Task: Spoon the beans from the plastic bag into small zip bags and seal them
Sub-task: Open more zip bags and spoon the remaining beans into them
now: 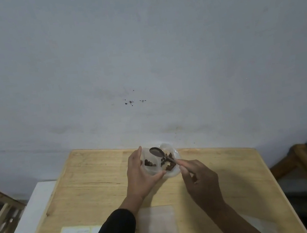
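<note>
left hand holds zip bag mouth open | right hand pinches spoon | spoon bowl at 11 o'clock from right hand, over plastic bag, just right of zip bag

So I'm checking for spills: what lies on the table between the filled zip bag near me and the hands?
Head view: only bare wooden table shows between the filled zip bag and the left hand and right hand.

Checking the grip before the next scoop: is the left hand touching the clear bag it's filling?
Touching. The head view shows the left hand wrapped around the clear bag, thumb and fingers pressed against its side.
</note>
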